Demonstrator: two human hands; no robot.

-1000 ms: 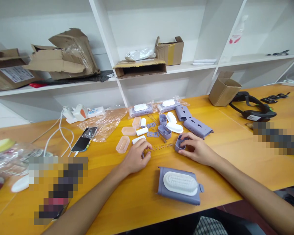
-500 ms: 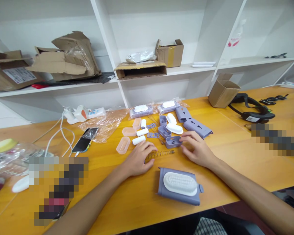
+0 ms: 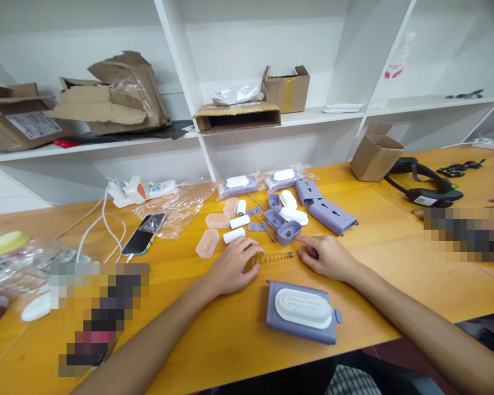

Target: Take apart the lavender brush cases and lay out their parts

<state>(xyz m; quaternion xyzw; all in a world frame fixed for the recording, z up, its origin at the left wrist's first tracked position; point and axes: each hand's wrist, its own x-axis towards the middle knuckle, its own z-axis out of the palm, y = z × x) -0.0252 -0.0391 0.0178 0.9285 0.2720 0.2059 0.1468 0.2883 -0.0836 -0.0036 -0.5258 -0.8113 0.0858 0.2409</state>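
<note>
My left hand (image 3: 234, 264) lies on the orange table (image 3: 395, 263) with its fingers curled over the left end of a thin metal spring (image 3: 274, 256). My right hand (image 3: 326, 255) rests flat just right of the spring, fingers stretched out and holding nothing. Its index finger points at a small purple tray (image 3: 288, 231) that stands apart from it. In front of both hands lies a purple case with a white brush (image 3: 302, 310) on top.
Behind the spring lie more purple trays (image 3: 275, 218), white rollers (image 3: 234, 235), pink cups (image 3: 207, 243), a purple perforated cover (image 3: 332, 214) and bagged kits (image 3: 236, 185). A phone (image 3: 142, 234) and cables lie left. A cardboard box (image 3: 376, 156) and black headset (image 3: 424, 184) are right.
My right hand has set the small purple tray down beside the other trays, let go and drawn back toward the spring. My left hand has barely moved.
</note>
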